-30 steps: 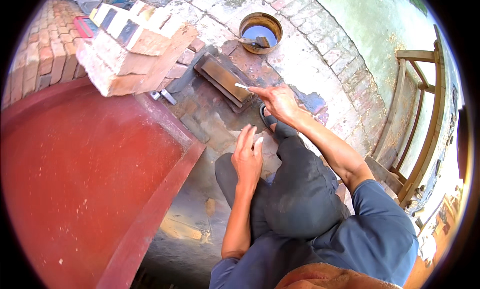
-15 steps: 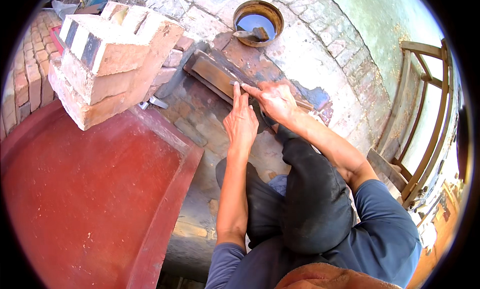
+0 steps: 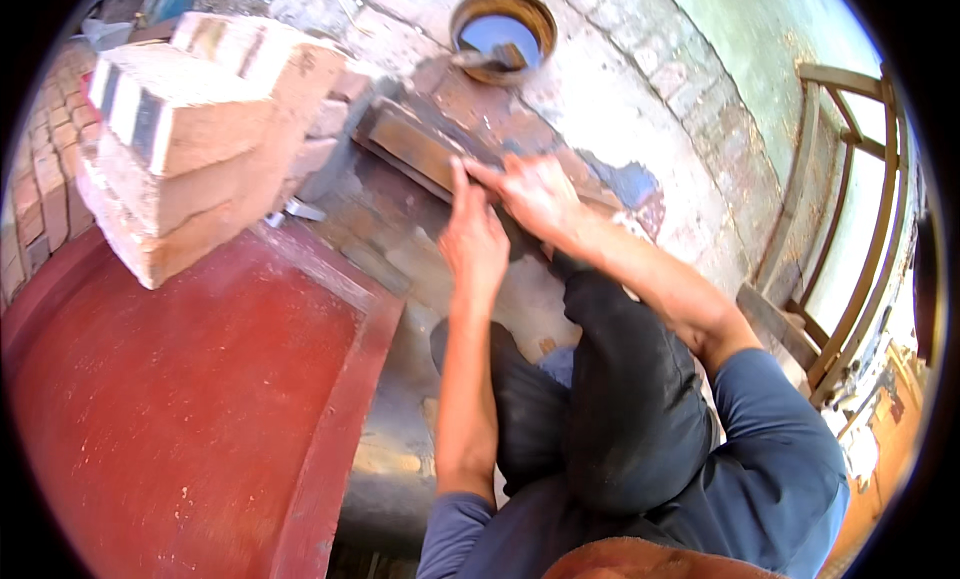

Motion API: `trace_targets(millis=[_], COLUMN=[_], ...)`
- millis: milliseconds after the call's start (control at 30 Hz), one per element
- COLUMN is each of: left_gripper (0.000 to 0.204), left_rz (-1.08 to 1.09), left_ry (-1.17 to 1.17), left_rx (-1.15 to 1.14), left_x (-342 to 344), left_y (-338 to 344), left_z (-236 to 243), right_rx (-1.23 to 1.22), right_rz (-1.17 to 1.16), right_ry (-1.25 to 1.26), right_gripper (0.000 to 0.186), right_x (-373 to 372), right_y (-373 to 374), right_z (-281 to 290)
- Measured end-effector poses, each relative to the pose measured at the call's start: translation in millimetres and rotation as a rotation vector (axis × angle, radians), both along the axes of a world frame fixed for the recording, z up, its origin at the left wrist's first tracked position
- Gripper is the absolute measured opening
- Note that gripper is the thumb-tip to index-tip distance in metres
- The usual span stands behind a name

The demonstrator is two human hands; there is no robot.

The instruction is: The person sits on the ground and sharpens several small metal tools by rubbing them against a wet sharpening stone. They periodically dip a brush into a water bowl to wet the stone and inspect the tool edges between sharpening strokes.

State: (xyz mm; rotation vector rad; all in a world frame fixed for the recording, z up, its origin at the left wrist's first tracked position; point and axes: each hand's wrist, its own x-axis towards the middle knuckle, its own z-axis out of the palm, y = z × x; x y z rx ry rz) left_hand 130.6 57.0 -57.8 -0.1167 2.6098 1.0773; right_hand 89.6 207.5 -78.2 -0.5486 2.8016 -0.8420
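A long brownish sharpening stone (image 3: 412, 147) lies on a dark wooden board on the brick floor in front of me. My left hand (image 3: 474, 241) reaches its fingers onto the middle of the stone, index finger stretched forward and the others bent. From the right, my right hand (image 3: 540, 195) comes in closed, its index finger pointing at the left fingertips. Both hands seem to press a small flat metal blade on the stone; fingers and blur hide most of it. Beyond the stone stands a round bowl (image 3: 548, 41) of water, with a brush (image 3: 500, 57) resting in it.
A stack of pale bricks (image 3: 210, 139) rises at the left, beside a large red panel (image 3: 180, 379) with a raised frame. A wooden frame (image 3: 790, 199) leans by the pale wall at the right. My bent knee (image 3: 630, 399) is close below the right forearm.
Both hands have shifted slightly toward the far left along the stone, still together. The view has tilted a little; the picture is now more blurred.
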Motion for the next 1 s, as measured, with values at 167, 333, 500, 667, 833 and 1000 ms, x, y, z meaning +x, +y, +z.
trace_targets(millis=[167,333,500,667,833,1000], left_gripper=[0.016,0.027,0.022,0.022,0.024,0.059], left_rz=[0.03,0.034,0.158,0.297,0.283,0.079], left_ry=[-0.049,0.039,0.274,0.335,0.358,0.104], left_rx=[-0.004,0.003,-0.022,-0.027,-0.005,0.006], left_x=[-6,3,-31,-62,-52,6], left_y=[-14,-9,-28,-37,-29,-16], left_z=[9,-4,-1,15,22,17], right_rx=[0.025,0.075,0.031,0.046,0.089,0.002], right_rz=[0.058,0.038,0.026,0.054,0.094,0.024], right_ry=[-0.04,-0.039,-0.046,-0.012,-0.082,0.073], right_gripper=[0.045,0.048,0.06,0.055,0.052,0.052], right_x=[-7,-1,4,-2,5,2], right_y=[-13,-13,-7,-12,-3,-10], right_z=[5,6,-7,1,-3,-7])
